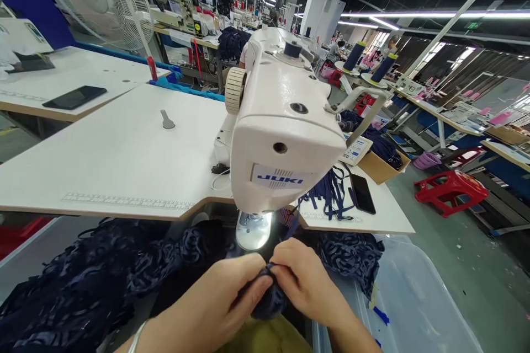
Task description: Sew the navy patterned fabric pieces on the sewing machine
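Left hand [227, 289]: fingers nearly closed, thumb and forefinger pinching the navy fabric.
Right hand [304, 276]: fingers drawn together on the same fabric, tips almost meeting the left ones.
Navy fabric [269, 303]: bunched between and below both hands, in front of the worktop's edge.
Lit plate [252, 234]: just beyond the fingertips, under the sewing machine [285, 121].
Worktop [116, 143]: front edge notched around the machine; a broad white stretch runs left, with a small grey metal piece [167, 120] and a ruler scale [128, 199] along its rim.
Right side: tighter; navy strips [331, 193] and a phone [362, 194] lie near the edge.
Below left: a dark navy heap [70, 287] crowds the left forearm.
Below right: a clear plastic bin [426, 292] spreads wide beside the right forearm.
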Demonstrator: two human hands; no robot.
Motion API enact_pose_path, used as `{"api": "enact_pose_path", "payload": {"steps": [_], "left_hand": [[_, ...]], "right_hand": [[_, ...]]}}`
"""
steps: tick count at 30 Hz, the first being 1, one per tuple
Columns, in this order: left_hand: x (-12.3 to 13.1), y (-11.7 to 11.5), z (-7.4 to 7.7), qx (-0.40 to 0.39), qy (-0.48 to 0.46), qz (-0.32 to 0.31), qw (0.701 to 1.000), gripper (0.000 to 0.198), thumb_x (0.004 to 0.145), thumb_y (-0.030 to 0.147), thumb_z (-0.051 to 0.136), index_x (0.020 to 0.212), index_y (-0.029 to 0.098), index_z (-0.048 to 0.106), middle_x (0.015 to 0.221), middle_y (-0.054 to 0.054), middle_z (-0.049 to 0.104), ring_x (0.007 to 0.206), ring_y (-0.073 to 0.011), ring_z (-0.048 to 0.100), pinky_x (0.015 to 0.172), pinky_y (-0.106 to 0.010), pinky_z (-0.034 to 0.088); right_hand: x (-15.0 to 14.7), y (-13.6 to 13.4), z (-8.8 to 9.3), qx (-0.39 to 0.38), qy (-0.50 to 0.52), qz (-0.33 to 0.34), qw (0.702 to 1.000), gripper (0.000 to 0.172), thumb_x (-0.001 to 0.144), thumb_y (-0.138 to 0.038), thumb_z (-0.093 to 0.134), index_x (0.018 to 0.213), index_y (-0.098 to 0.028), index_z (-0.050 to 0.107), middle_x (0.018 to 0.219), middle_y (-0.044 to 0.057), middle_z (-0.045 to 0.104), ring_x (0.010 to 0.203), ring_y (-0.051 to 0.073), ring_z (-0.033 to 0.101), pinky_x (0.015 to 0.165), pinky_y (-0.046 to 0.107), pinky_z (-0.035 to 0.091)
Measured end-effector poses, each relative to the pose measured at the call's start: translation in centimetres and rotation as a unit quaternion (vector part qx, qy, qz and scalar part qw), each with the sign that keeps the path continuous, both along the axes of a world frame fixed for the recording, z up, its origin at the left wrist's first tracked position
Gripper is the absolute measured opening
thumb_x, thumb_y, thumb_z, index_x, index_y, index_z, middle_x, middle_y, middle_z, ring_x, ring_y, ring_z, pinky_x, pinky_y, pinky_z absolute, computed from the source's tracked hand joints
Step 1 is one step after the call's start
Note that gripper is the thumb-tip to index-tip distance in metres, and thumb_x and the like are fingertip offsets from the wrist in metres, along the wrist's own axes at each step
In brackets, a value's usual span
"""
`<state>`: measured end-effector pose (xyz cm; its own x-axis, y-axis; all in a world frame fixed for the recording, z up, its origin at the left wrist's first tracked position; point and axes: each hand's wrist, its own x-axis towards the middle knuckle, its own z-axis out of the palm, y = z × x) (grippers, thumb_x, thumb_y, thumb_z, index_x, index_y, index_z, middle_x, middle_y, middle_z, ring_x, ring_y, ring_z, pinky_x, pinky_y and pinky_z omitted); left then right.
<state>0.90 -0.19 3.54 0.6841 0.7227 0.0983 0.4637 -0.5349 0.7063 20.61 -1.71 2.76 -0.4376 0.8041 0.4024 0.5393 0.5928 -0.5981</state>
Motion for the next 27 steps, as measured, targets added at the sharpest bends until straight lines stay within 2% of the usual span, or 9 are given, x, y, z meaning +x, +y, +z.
{"api": "enact_pose_path", "payload": {"steps": [1, 3, 6, 8, 11, 13, 15, 19, 27], "left_hand": [[-0.3, -0.1, 0.1, -0.054, 0.002, 0.001, 0.999, 0.032, 0.097, 0.033, 0.034, 0.077, 0.019, 0.054, 0.071, 0.003, 0.059, 0.059, -0.0089, 0.050, 0.053, -0.018, 0.041], [-0.8, 0.0, -0.2, -0.074, 0.015, 0.042, 0.996, 0.036, 0.097, 0.038, 0.033, 0.074, 0.019, 0.053, 0.065, 0.005, 0.056, 0.054, -0.0085, 0.048, 0.047, -0.018, 0.038], [-1.2, 0.8, -1.1, 0.097, 0.059, 0.174, 0.978, 0.035, 0.096, 0.039, 0.036, 0.078, 0.018, 0.057, 0.070, 0.001, 0.060, 0.061, -0.0126, 0.055, 0.054, -0.022, 0.042], [-1.4, 1.3, -1.7, 0.259, 0.080, 0.245, 0.931, 0.028, 0.094, 0.037, 0.042, 0.093, 0.017, 0.062, 0.086, -0.005, 0.066, 0.078, -0.0191, 0.061, 0.069, -0.029, 0.047], [-1.3, 1.6, -2.5, 0.380, 0.054, 0.182, 0.905, 0.033, 0.094, 0.023, 0.042, 0.125, 0.018, 0.054, 0.119, -0.009, 0.064, 0.111, -0.0221, 0.056, 0.097, -0.036, 0.040], [-0.9, 1.5, -2.9, 0.384, 0.028, 0.111, 0.916, 0.041, 0.095, 0.013, 0.035, 0.132, 0.021, 0.049, 0.126, -0.005, 0.062, 0.119, -0.0163, 0.052, 0.104, -0.032, 0.032], [-0.5, 1.2, -3.1, 0.371, 0.019, 0.108, 0.922, 0.043, 0.095, 0.012, 0.032, 0.132, 0.024, 0.051, 0.126, -0.002, 0.063, 0.119, -0.0128, 0.053, 0.104, -0.029, 0.030], [0.3, 0.9, -3.2, 0.348, 0.048, 0.161, 0.922, 0.038, 0.097, 0.015, 0.036, 0.126, 0.027, 0.056, 0.124, 0.000, 0.065, 0.116, -0.0143, 0.056, 0.096, -0.033, 0.031], [1.4, 1.1, -2.8, 0.368, 0.082, 0.192, 0.906, 0.034, 0.096, 0.017, 0.041, 0.126, 0.024, 0.057, 0.123, 0.000, 0.066, 0.111, -0.0186, 0.059, 0.089, -0.038, 0.033]], "right_hand": [[-0.3, 0.2, 0.1, 0.061, -0.050, -0.014, 0.997, 0.008, 0.094, -0.018, 0.045, 0.094, -0.020, 0.053, 0.085, 0.002, 0.062, 0.074, 0.015, 0.052, 0.065, 0.026, 0.039], [-1.2, 1.1, 0.0, 0.158, -0.137, -0.055, 0.976, 0.010, 0.094, -0.016, 0.045, 0.094, -0.020, 0.055, 0.081, 0.003, 0.064, 0.069, 0.016, 0.051, 0.061, 0.028, 0.037], [-2.3, 2.8, -0.8, 0.184, -0.180, -0.130, 0.958, 0.013, 0.096, -0.023, 0.046, 0.088, -0.020, 0.057, 0.073, 0.002, 0.063, 0.066, 0.017, 0.052, 0.058, 0.029, 0.035], [-2.6, 3.5, -1.3, 0.127, -0.142, -0.183, 0.965, 0.018, 0.096, -0.032, 0.047, 0.084, -0.021, 0.056, 0.073, 0.002, 0.063, 0.068, 0.017, 0.055, 0.058, 0.029, 0.036], [-2.6, 3.7, -1.7, -0.015, -0.038, -0.207, 0.978, 0.017, 0.094, -0.037, 0.050, 0.086, -0.022, 0.054, 0.078, 0.001, 0.063, 0.074, 0.017, 0.059, 0.064, 0.027, 0.040], [-2.4, 3.6, -2.0, -0.106, 0.040, -0.201, 0.973, 0.014, 0.093, -0.036, 0.051, 0.087, -0.023, 0.051, 0.080, -0.001, 0.063, 0.074, 0.015, 0.060, 0.067, 0.026, 0.042], [-2.2, 3.7, -2.3, -0.164, 0.111, -0.194, 0.961, 0.013, 0.093, -0.035, 0.049, 0.088, -0.022, 0.048, 0.078, -0.002, 0.061, 0.072, 0.014, 0.059, 0.067, 0.025, 0.043], [-2.0, 4.4, -2.9, -0.174, 0.161, -0.198, 0.951, 0.008, 0.092, -0.030, 0.044, 0.091, -0.022, 0.045, 0.074, -0.003, 0.055, 0.068, 0.014, 0.055, 0.066, 0.026, 0.042], [-2.4, 5.5, -3.2, -0.139, 0.135, -0.243, 0.951, 0.005, 0.089, -0.028, 0.046, 0.089, -0.023, 0.045, 0.080, 0.000, 0.059, 0.075, 0.017, 0.057, 0.069, 0.029, 0.041]]}}
